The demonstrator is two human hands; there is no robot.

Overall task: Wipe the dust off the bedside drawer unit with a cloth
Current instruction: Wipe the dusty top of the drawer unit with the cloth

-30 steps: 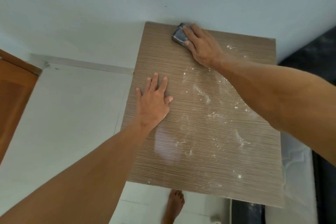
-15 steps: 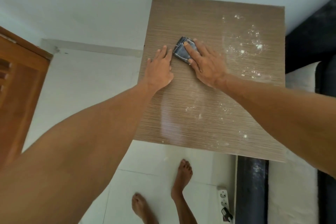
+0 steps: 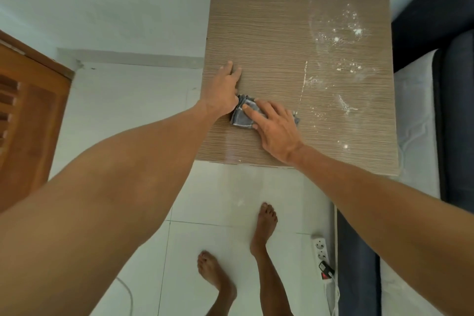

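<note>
While the left hand (image 3: 223, 90) lies flat, fingers together, on the stripy wooden drawer unit (image 3: 277, 33) — the right hand (image 3: 275, 128) presses spread fingers on the folded grey cloth (image 3: 242, 115) — white dust (image 3: 343, 33) nearby

Counted: 1 drawer unit (image 3: 282, 20) at 12 o'clock; 1 cloth (image 3: 241, 117) at its centre; 2 hands, the left hand (image 3: 223, 92) and the right hand (image 3: 275, 131); 2 bare feet, 1 foot (image 3: 265, 223) at 6 o'clock and 1 other foot (image 3: 213, 272) lower; 1 power strip (image 3: 319, 251) at 5 o'clock; 1 wooden door (image 3: 28, 110) at 9 o'clock.
</note>
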